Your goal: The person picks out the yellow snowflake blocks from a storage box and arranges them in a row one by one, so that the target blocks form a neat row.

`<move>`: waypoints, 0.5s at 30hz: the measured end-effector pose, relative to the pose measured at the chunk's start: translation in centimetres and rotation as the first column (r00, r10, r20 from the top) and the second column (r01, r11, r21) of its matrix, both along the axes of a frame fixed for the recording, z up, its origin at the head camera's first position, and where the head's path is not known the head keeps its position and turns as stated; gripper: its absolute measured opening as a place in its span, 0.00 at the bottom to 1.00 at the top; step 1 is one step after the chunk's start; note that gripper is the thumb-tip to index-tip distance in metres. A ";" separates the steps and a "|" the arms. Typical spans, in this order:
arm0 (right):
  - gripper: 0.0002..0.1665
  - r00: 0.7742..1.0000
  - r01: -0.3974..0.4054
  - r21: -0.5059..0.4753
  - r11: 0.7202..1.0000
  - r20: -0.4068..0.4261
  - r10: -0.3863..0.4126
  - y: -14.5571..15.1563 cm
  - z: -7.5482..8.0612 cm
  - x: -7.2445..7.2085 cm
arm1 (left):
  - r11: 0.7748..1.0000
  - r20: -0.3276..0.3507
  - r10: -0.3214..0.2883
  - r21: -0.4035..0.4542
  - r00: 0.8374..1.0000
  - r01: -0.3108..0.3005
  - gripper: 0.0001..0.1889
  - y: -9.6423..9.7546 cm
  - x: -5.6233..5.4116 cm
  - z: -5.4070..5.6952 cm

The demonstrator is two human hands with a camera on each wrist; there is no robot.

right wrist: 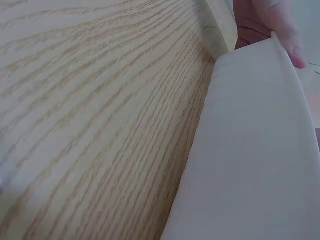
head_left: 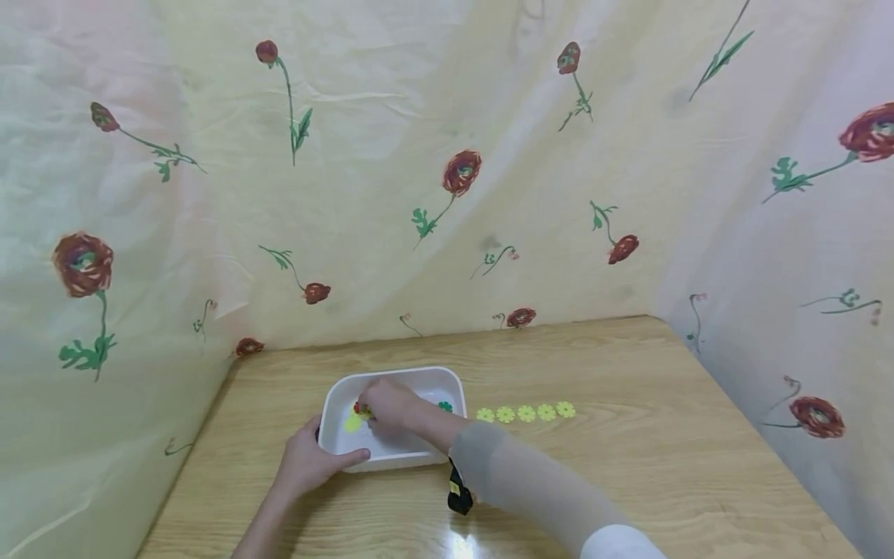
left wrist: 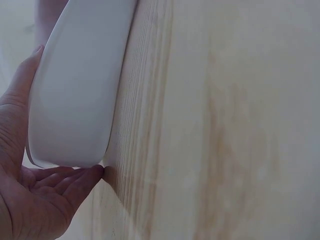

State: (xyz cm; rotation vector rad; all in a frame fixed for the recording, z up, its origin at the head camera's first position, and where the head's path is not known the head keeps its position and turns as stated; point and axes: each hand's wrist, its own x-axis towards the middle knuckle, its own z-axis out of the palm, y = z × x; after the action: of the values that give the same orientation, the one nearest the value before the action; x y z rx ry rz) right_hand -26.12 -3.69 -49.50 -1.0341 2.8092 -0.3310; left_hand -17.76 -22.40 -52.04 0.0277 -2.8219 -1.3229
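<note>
A white plastic tray [head_left: 398, 463] stands on the wooden table. My left hand [head_left: 307, 462] holds its near left corner, thumb over the rim and fingers against the end wall; the left wrist view shows these fingers [left wrist: 75, 182] from below. Inside the tray, my right hand [head_left: 387, 404] reaches down among small flower-shaped pieces at the left end. A red piece [head_left: 357, 407] and a yellow piece [head_left: 352, 424] show beside its fingers, whose tips are hidden. Toward the right end lies a green piece [head_left: 445, 406]. The right wrist view shows mainly the tray's outer wall [right wrist: 250, 140].
Right of the tray, several yellow flower pieces [head_left: 526, 413] lie in a row on the table [head_left: 663, 466]. A flower-patterned cloth [head_left: 377, 202] hangs behind the table and along both sides. A black strap [head_left: 459, 497] hangs below the right wrist.
</note>
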 end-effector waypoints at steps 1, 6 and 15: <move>0.15 1.000 -0.001 0.004 1.000 -0.005 0.001 0.0 0.0 0.0 | 1.000 0.002 0.000 0.000 1.000 0.000 0.49 0.0 0.0 0.0; 0.09 0.999 -0.016 0.019 1.000 -0.051 0.017 0.0 -0.1 -0.2 | 1.000 0.002 0.002 -0.006 1.000 -0.002 0.48 0.1 0.0 0.1; 0.06 1.000 0.007 -0.002 1.000 -0.014 -0.007 0.4 -0.1 -0.4 | 1.000 0.003 0.003 -0.019 1.000 -0.003 0.50 0.0 0.1 0.1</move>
State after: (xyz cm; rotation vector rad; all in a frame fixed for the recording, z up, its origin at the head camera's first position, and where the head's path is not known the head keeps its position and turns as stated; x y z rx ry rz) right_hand -26.57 -3.26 -49.56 -1.0317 2.8256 -0.3283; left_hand -17.65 -22.36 -51.97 0.0336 -2.8360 -1.2961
